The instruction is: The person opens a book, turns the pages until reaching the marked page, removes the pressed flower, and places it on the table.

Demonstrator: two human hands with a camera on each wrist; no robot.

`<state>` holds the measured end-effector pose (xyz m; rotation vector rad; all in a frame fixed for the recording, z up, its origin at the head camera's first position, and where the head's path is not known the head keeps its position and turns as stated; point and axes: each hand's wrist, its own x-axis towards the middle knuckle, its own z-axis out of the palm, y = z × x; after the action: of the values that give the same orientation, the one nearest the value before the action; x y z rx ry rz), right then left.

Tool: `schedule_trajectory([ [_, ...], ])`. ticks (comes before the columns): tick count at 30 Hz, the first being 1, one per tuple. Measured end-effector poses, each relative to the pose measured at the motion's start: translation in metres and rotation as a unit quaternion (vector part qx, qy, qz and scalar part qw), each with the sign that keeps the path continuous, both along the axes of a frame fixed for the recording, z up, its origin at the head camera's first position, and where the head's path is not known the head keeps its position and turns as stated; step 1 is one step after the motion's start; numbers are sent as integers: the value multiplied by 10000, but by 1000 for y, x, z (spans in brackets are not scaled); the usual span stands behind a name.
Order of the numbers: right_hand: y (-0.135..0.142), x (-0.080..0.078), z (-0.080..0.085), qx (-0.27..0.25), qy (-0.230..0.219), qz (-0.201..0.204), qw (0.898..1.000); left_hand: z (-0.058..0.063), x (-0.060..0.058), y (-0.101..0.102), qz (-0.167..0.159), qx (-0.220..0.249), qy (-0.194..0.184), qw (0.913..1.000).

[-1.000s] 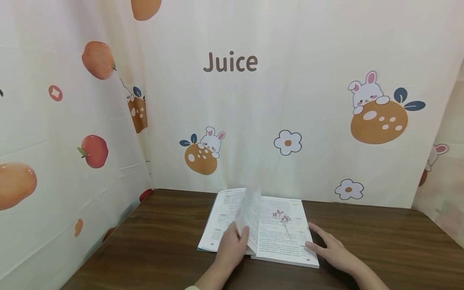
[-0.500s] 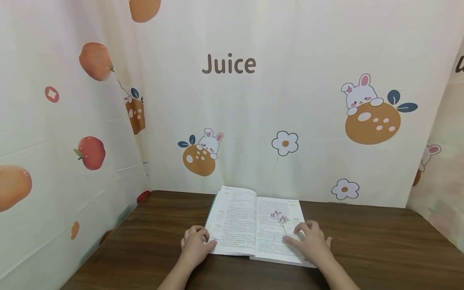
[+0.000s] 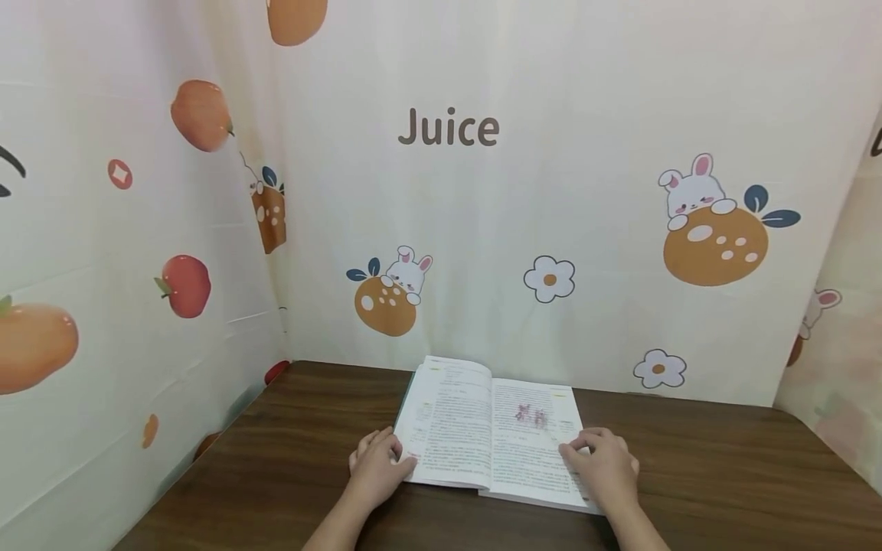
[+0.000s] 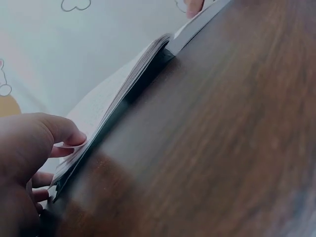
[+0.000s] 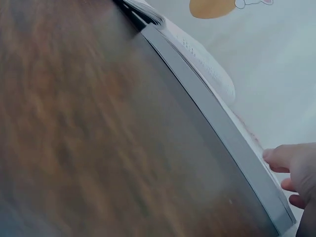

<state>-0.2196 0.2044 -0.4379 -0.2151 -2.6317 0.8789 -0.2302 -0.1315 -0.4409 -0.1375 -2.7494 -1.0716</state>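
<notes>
An open book lies on the table, its printed pages facing up. On its right page is a small pinkish dried flower sprig, blurred, its thin stem hard to make out. My right hand is over the right page's outer edge, thumb and forefinger together where the stem end lies, pinching it. My left hand grips the book's lower left edge. In the left wrist view, the left thumb presses on the page while the other fingers curl by the cover. The right wrist view shows the right thumb just above the page.
A dark wood-grain table bears the book. Behind it hangs a pale curtain printed with fruit, rabbits, flowers and the word "Juice"; more curtain encloses the left and right sides.
A page has been turned over to the left, and my left hand has moved to the book's left edge. My right hand has come over the right page, closing thumb and forefinger at the stem.
</notes>
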Motion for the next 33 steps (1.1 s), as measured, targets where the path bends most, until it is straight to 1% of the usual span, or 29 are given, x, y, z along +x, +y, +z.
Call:
schedule_trajectory([
  [3,11,1,-1,-131,179,-228,9995,-1,-2,0,-31,79,37,10000],
  [7,33,4,-2,-66,303,-636,9975,0,-3,-1,22,277,98,9996],
  [9,46,6,-2,-42,318,-827,9961,1,-4,-1,58,430,122,9990],
  [12,66,10,0,-50,281,-1080,9937,2,-5,0,114,787,170,9967],
  [15,82,14,2,-68,140,-1258,9919,3,-6,0,106,1341,235,9906],
  [19,97,16,3,-14,-75,-1462,9892,3,-7,1,33,1972,339,9798],
  [24,106,16,2,156,-384,-1450,9886,4,-8,2,80,2292,433,9724],
  [25,106,17,2,157,-415,-1435,9886,4,-8,2,53,2394,498,9696],
  [27,106,17,4,100,-345,-1467,9885,5,-7,6,-59,2695,634,9609],
  [28,105,17,5,24,-220,-1480,9887,6,-6,9,-179,2896,794,9537],
  [29,103,17,5,-135,-1,-1481,9889,8,-4,13,-344,3141,1025,9432],
  [30,99,17,5,-359,278,-1470,9881,9,-2,18,-593,3317,1350,9318],
  [31,96,16,4,-640,616,-1403,9861,10,1,24,-916,3469,1606,9195],
  [32,90,15,3,-904,876,-1316,9833,12,5,32,-1247,3538,1790,9095],
  [33,84,13,2,-1180,1109,-1211,9793,12,8,41,-1558,3400,1933,9070],
])
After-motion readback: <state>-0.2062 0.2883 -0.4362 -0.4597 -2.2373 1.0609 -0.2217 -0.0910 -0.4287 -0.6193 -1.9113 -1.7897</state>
